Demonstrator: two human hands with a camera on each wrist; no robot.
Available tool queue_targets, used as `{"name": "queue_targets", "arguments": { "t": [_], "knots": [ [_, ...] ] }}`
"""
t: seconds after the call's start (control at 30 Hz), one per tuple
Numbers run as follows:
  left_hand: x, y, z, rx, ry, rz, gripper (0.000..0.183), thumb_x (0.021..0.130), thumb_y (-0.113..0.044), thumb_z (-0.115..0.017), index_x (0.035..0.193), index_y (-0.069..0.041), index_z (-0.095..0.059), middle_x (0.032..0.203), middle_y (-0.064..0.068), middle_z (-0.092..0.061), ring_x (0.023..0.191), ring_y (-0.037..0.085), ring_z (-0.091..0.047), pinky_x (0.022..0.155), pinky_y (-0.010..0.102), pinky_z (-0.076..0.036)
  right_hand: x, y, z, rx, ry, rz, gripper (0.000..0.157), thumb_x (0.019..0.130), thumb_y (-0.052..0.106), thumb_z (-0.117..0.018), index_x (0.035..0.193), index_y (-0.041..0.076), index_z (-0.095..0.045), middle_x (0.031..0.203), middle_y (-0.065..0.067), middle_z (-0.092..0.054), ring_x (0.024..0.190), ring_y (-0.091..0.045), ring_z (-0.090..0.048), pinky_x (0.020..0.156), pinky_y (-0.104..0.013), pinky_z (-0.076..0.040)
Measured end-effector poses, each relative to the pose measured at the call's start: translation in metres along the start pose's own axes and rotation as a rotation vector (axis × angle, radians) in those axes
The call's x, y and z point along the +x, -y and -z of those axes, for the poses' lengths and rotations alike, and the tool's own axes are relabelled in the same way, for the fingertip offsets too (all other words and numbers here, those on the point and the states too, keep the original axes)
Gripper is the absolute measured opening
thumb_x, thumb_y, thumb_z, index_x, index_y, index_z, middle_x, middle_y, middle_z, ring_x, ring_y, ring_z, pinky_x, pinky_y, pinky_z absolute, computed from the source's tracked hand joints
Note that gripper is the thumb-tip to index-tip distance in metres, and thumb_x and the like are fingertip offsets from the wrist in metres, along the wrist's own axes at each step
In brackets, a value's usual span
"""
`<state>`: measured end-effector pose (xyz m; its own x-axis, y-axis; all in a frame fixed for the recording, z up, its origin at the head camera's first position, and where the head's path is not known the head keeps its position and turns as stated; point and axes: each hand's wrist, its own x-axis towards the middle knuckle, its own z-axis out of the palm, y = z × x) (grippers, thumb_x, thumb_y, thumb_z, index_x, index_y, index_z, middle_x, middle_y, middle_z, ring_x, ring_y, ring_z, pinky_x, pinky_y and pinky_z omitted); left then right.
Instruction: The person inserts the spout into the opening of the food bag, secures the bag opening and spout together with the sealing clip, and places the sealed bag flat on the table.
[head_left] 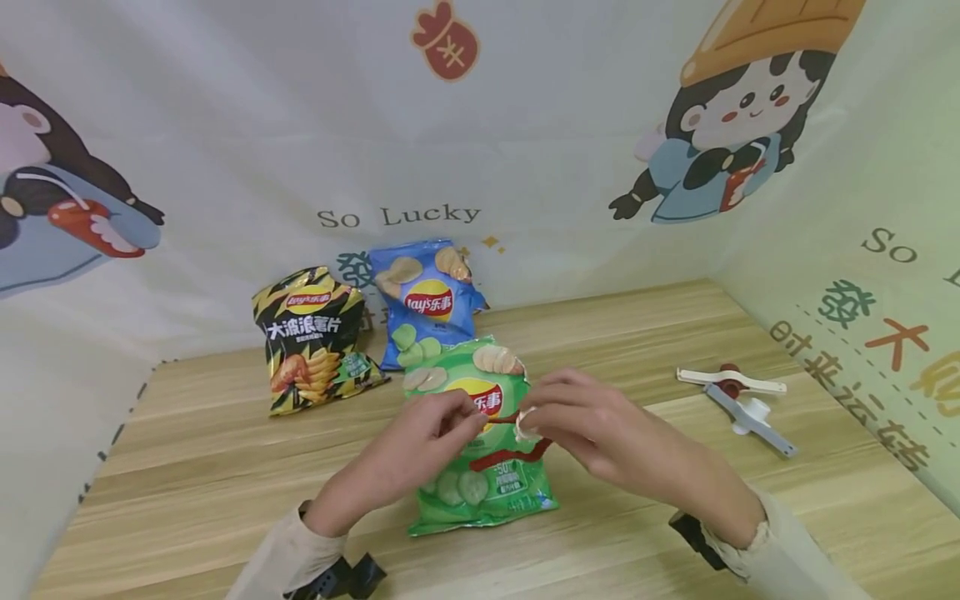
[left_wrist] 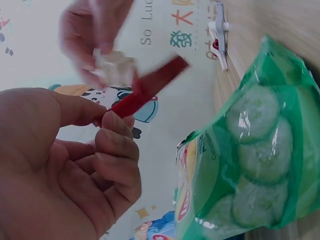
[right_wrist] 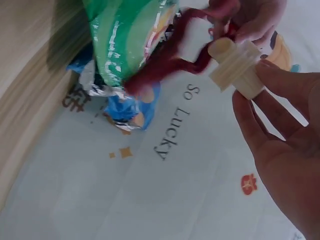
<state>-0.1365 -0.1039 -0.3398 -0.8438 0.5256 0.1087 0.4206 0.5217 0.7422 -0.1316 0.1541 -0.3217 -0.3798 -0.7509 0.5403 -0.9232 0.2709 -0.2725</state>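
Note:
Between my two hands, above a green bag of chips (head_left: pixel 480 492), is a red sealing clip (head_left: pixel 498 458) with a white spout (head_left: pixel 527 427) on it. My left hand (head_left: pixel 423 433) pinches one red arm of the clip between thumb and fingertips. With thumb and fingers my right hand (head_left: pixel 607 421) grips the white spout. The right wrist view shows the clip's two red arms (right_wrist: pixel 167 60) spread apart, joined at the spout (right_wrist: pixel 235 65). Motion blurs the red arm in the left wrist view. The green bag lies on the table, its lower end toward me.
Behind the green bag, a black bag of chips (head_left: pixel 307 342) and a blue one (head_left: pixel 427 300) lean near the printed backdrop (head_left: pixel 562 158). On the right of the wooden table (head_left: pixel 637 533) lie a white clip with a red spout (head_left: pixel 731 381) and a grey clip with a white spout (head_left: pixel 750 417).

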Motion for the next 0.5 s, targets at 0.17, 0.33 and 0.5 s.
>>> {"name": "queue_targets", "arguments": {
  "t": [0.17,0.33,0.5],
  "knots": [
    [-0.003,-0.001,-0.006,0.079,-0.053,-0.044,0.025,0.103,-0.02,-0.054,0.084,-0.008,-0.064,0.061,-0.007,-0.05,0.051,0.004,-0.044,0.048,0.023,-0.04,0.002,0.007,0.003,-0.056,-0.084,0.065,0.019,0.092,-0.002,-0.066,0.107,0.009,-0.071,0.118,-0.004,-0.067,0.116,-0.021,-0.057,0.097,-0.028,-0.049],
    [-0.017,0.001,-0.019,0.161,-0.053,-0.044,0.024,0.102,-0.017,-0.057,0.081,-0.01,-0.065,0.058,-0.011,-0.048,0.049,0.0,-0.041,0.046,0.022,-0.041,0.001,0.001,0.002,-0.087,-0.118,0.029,0.03,0.082,-0.011,-0.072,0.105,0.007,-0.071,0.117,-0.004,-0.067,0.113,-0.021,-0.059,0.094,-0.029,-0.052],
    [-0.033,0.007,-0.026,0.16,0.022,0.003,0.024,0.102,-0.019,-0.057,0.081,-0.013,-0.067,0.059,-0.012,-0.047,0.051,-0.001,-0.041,0.049,0.022,-0.042,-0.002,-0.012,0.002,-0.102,-0.127,-0.015,0.028,0.082,-0.01,-0.073,0.106,0.005,-0.071,0.115,-0.005,-0.068,0.111,-0.022,-0.061,0.093,-0.032,-0.053]
  ]
}}
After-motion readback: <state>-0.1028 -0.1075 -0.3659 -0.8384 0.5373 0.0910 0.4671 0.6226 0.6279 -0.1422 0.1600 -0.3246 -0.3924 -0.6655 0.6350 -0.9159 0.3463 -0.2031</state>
